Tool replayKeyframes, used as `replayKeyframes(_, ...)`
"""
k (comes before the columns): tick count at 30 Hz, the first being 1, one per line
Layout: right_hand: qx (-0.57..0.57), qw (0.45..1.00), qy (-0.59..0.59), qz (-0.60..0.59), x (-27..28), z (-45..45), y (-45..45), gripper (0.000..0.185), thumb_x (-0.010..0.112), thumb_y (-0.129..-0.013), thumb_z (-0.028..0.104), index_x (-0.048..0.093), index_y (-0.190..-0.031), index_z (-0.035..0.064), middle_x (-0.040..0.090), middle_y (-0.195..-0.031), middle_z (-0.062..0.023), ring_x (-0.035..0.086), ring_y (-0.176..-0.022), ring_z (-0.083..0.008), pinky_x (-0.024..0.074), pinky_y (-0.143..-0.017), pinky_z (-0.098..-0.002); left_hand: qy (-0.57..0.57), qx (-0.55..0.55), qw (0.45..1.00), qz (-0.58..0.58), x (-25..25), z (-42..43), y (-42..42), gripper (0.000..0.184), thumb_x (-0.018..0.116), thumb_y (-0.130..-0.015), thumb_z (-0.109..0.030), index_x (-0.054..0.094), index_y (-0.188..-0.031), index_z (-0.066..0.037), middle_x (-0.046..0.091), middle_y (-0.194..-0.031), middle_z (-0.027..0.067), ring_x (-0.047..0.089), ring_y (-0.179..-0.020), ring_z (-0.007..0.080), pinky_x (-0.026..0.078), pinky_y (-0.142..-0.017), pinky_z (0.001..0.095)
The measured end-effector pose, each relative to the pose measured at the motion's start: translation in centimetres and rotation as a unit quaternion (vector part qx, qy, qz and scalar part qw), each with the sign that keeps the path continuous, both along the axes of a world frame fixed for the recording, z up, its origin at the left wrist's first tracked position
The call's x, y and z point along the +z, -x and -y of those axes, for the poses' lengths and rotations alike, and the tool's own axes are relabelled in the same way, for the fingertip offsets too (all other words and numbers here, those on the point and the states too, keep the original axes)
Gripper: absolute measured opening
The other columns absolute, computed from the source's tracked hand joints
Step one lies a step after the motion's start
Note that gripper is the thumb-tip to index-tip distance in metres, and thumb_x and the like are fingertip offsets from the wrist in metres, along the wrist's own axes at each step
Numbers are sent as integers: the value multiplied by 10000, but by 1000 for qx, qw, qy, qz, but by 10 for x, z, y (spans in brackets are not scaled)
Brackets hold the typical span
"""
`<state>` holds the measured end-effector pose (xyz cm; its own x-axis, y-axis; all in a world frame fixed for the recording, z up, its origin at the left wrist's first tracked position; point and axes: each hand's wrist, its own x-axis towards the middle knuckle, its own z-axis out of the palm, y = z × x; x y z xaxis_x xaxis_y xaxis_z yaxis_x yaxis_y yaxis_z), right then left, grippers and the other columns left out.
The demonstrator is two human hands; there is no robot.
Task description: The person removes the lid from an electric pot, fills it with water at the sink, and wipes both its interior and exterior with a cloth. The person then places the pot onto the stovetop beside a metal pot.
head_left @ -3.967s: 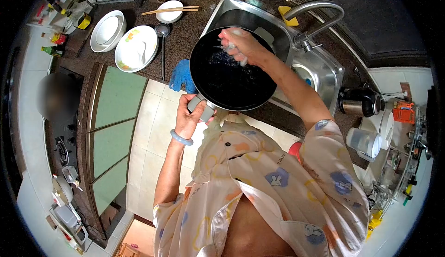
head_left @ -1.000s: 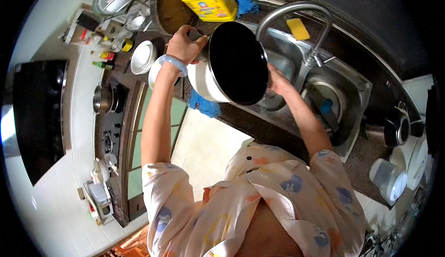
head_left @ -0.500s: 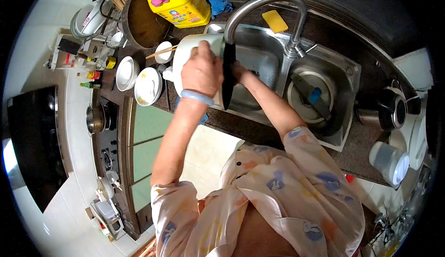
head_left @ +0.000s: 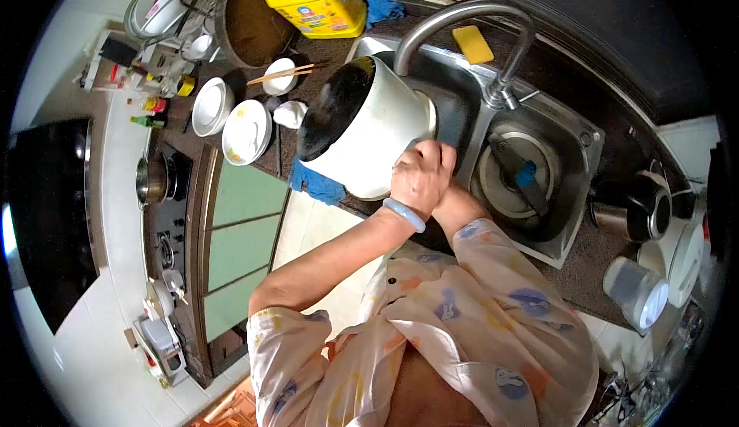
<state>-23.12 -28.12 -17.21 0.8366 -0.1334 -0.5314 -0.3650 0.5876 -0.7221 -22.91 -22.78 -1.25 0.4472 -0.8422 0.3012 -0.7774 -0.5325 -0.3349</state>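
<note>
A white pot [head_left: 369, 138] with a blackened bottom lies tipped on its side over the left sink basin, its bottom to the upper left and its rim side to the right. My left hand [head_left: 422, 173], with a pale bangle at the wrist, has curled fingers closed at the rim side. Just behind it comes my right wrist [head_left: 457, 205]; the fingers of my right hand are hidden behind the left hand and the pot. A blue cloth [head_left: 317, 184] hangs over the counter edge beneath the pot.
The faucet [head_left: 469, 10] arches above the left basin. In the right basin [head_left: 566, 196] lie a round lid-like piece and a dark strip with a blue part. Bowls [head_left: 212, 107], a plate [head_left: 246, 133] and chopsticks [head_left: 281, 74] stand left, near a yellow jug [head_left: 315, 3].
The pot has turned so its blackened bottom faces left. My left hand has moved from the pot's side down and right to its rim side, close against my right wrist.
</note>
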Motion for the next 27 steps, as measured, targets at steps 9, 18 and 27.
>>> replayKeyframes(9,-39,996,45,67,-37,19,-72,448,506,-918,213,403,-1315,33,553,-1158,-152,492,-1120,-248,419,-909,-378,0,22,992,-121,50,-2,-15,261,572,-768,-61,487,-1015,-50,524,-859,115,612,-650,255,531,-476,341)
replayKeyframes(18,-35,946,323,21,-11,87,-73,499,549,-867,215,422,-1318,42,535,-1216,-204,535,-1092,-305,428,-917,-374,314,85,892,-315,56,-56,-111,311,670,-809,-140,483,-1013,1,606,-770,172,618,-617,279,509,-541,350)
replayKeyframes(27,-454,725,514,-67,34,216,35,282,538,-837,163,457,-1032,-24,529,-821,-128,540,-774,-228,440,-703,-364,369,146,740,-543,47,-34,-137,311,673,-818,-152,481,-1014,-6,540,-688,38,492,-479,87,446,-366,232)
